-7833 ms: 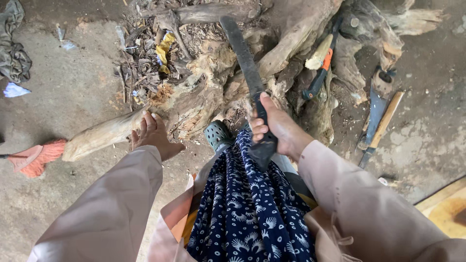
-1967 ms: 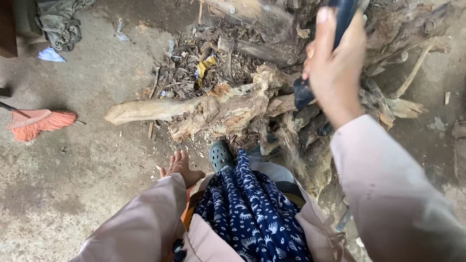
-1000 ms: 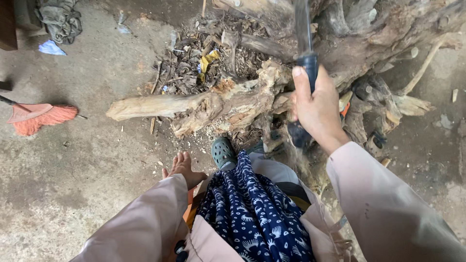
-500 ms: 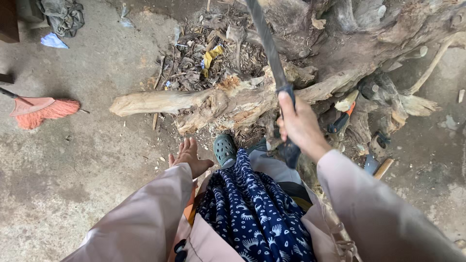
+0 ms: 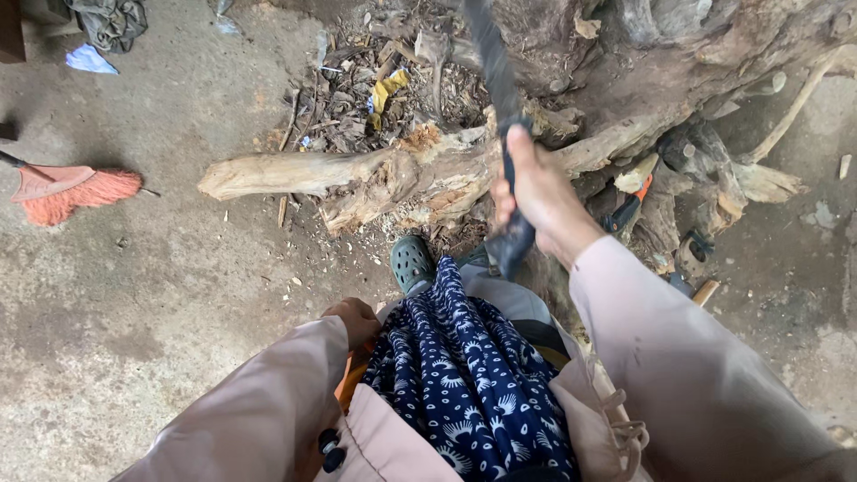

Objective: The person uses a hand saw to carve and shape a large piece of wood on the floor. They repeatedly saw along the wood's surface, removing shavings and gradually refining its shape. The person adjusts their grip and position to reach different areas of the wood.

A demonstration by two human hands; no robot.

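My right hand grips the dark handle of a long machete, whose blurred blade points away from me over a gnarled tree root. The root's pale cut branch sticks out to the left, with fresh chips around it. My left hand rests curled against my knee, nothing visible in it. A green clog on my foot stands just in front of the root.
An orange broom head lies on the concrete floor at the left. Tools with orange and wooden handles lie among the roots at the right. Wood scraps and a yellow wrapper litter the ground behind the root.
The machete was raised high, then swung down onto the root. My right hand has come down and toward me with it. My left hand stays by my knee.
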